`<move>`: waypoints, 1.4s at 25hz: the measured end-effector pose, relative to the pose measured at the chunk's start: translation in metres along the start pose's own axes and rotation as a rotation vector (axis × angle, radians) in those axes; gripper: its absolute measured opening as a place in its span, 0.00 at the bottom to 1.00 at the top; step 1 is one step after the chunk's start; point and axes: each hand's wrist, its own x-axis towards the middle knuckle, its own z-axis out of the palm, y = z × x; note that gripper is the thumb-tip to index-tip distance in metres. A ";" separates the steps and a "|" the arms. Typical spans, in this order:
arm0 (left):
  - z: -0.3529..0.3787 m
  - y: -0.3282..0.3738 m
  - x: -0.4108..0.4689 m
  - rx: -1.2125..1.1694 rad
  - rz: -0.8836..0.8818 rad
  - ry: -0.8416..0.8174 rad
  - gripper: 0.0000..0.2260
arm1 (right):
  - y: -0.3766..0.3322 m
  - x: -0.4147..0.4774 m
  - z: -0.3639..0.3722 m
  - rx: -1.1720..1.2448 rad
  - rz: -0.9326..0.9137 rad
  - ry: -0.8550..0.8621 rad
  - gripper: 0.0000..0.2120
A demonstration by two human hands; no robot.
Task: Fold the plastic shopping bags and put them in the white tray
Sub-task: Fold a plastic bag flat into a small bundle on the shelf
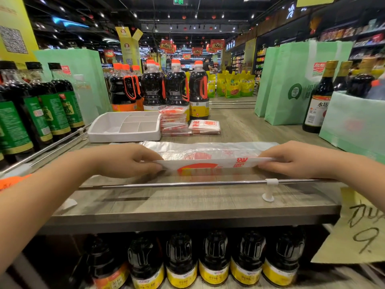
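Note:
A white plastic shopping bag (210, 158) with red print lies stretched across the wooden shelf, its near edge lifted into a long fold. My left hand (127, 160) pinches the left end of that fold and my right hand (291, 159) pinches the right end. Behind, to the left, stands the white tray (108, 130) with dividers, nothing in its compartments. A leaning stack of folded bags (174, 120) rests against the tray's right side, and a smaller folded pile (205, 127) lies beside it.
Dark sauce bottles (158, 88) line the back and the left side (41, 105). Green paper bags (291, 82) and more bottles stand on the right. A metal rail (187, 183) runs along the shelf's front edge. More bottles fill the shelf below.

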 end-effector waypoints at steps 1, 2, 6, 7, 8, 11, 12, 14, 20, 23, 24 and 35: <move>-0.005 -0.001 -0.001 0.006 0.000 -0.004 0.11 | 0.001 0.000 -0.003 0.005 0.006 -0.011 0.13; -0.010 -0.002 0.001 0.024 -0.001 0.008 0.11 | 0.002 0.001 -0.007 0.014 0.013 -0.017 0.13; -0.024 -0.008 0.019 0.010 -0.006 0.104 0.11 | -0.003 0.014 -0.024 0.073 0.050 0.020 0.16; -0.025 -0.010 0.024 -0.019 -0.026 0.107 0.13 | -0.004 0.018 -0.026 0.062 0.069 0.049 0.18; -0.025 -0.012 0.030 -0.011 -0.052 0.125 0.16 | -0.003 0.023 -0.025 0.021 0.094 0.072 0.21; -0.018 -0.023 0.043 0.185 -0.115 0.219 0.29 | 0.003 0.036 -0.014 -0.244 0.159 0.101 0.31; -0.014 -0.026 0.046 0.228 -0.117 0.234 0.30 | 0.007 0.040 -0.010 -0.326 0.155 0.120 0.33; -0.007 -0.031 0.049 0.217 -0.107 0.228 0.31 | 0.010 0.043 -0.006 -0.368 0.129 0.156 0.34; 0.006 -0.034 0.049 0.197 -0.078 0.144 0.29 | 0.010 0.047 0.004 -0.341 0.158 0.016 0.35; 0.008 -0.031 0.049 0.195 -0.109 0.108 0.28 | 0.005 0.048 0.006 -0.360 0.177 -0.037 0.39; 0.008 -0.029 0.048 0.220 -0.121 0.093 0.28 | 0.004 0.047 0.006 -0.365 0.173 -0.045 0.40; 0.027 0.016 0.060 0.201 0.081 -0.107 0.27 | -0.049 0.065 0.022 -0.190 -0.060 -0.145 0.34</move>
